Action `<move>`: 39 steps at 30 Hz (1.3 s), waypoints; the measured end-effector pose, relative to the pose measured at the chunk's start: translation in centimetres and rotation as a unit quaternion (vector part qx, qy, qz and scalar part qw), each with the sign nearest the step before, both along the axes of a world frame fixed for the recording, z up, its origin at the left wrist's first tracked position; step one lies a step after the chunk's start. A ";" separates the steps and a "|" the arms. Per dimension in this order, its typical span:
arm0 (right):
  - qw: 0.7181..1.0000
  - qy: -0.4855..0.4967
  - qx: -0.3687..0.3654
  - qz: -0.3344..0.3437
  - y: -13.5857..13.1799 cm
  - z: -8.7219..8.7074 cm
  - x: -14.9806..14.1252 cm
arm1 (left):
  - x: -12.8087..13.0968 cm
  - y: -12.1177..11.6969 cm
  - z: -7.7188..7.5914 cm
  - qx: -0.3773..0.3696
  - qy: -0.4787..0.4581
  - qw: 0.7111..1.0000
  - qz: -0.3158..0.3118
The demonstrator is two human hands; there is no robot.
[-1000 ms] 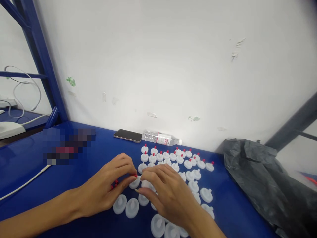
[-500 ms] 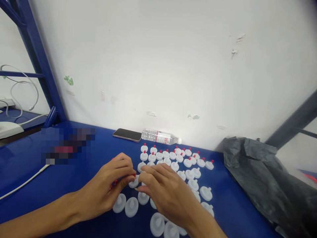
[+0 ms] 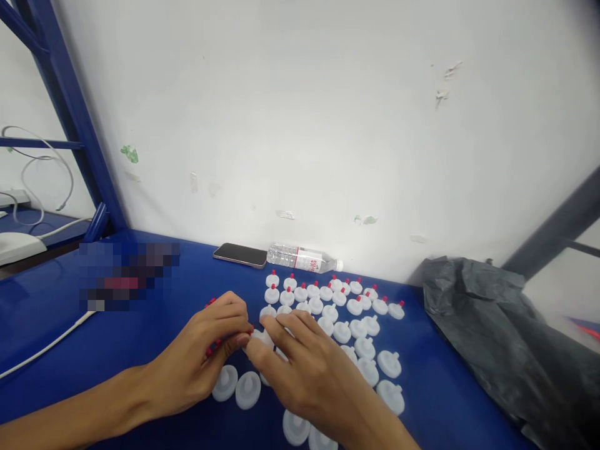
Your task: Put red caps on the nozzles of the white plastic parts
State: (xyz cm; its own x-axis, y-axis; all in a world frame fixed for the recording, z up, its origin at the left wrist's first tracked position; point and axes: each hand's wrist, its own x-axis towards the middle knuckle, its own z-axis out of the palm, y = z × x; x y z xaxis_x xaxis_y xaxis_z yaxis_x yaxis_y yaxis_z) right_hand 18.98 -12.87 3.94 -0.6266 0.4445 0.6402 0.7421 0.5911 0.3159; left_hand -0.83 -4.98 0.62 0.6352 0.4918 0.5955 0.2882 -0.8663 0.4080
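My left hand (image 3: 220, 340) is closed in a pinch, with a bit of a small red cap (image 3: 252, 329) showing at its fingertips. More red caps (image 3: 210, 351) show beside and behind that hand. Fingertip to fingertip with it, my right hand (image 3: 300, 356) is curled round a white round plastic lid with a short spout (image 3: 263, 338), mostly hidden by the fingers. White lids without caps (image 3: 248, 390) lie around both hands. Farther back, several white lids with red caps on their spouts (image 3: 355, 305) stand in loose rows.
A phone (image 3: 240, 255) and a clear plastic bottle (image 3: 304, 257) lie along the wall. At right, a dark plastic bag (image 3: 473, 300) covers part of the blue table (image 3: 154, 325). A white cable (image 3: 47, 345) runs in at left, near a blurred-out patch.
My right hand has shifted slightly left, its thumb and fingers closing over the lid beside my left fingertips. My left hand has barely moved.
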 end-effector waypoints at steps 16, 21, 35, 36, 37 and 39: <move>0.980 0.155 -0.094 -0.082 1.7 0.5 4.5 | -0.4 3.0 0.4 0.039 0.006 0.995 0.088; 0.953 0.189 -0.110 -0.208 2.5 0.5 9.2 | -1.3 5.6 -1.3 0.053 0.080 0.983 0.156; 0.911 0.098 -0.221 -0.333 3.1 0.2 11.9 | -1.5 6.6 -2.6 0.036 0.132 0.976 0.167; 0.909 0.092 -0.229 -0.337 3.1 0.1 11.9 | -1.5 6.6 -2.6 0.032 0.130 0.977 0.163; 0.906 0.086 -0.238 -0.339 3.2 0.0 11.9 | -1.5 6.5 -2.6 0.028 0.129 0.979 0.159; 0.901 0.078 -0.255 -0.342 3.3 -0.3 11.9 | -1.4 6.5 -2.6 0.020 0.125 0.980 0.153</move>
State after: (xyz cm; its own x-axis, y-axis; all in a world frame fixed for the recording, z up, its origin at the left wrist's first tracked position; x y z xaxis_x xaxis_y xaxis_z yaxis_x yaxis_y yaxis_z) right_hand 30.93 -9.61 3.66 -0.0147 0.9542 0.2989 0.9998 0.0175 -0.0065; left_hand -2.25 1.49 -1.99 0.5904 0.6612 0.4629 0.6237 -0.7378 0.2583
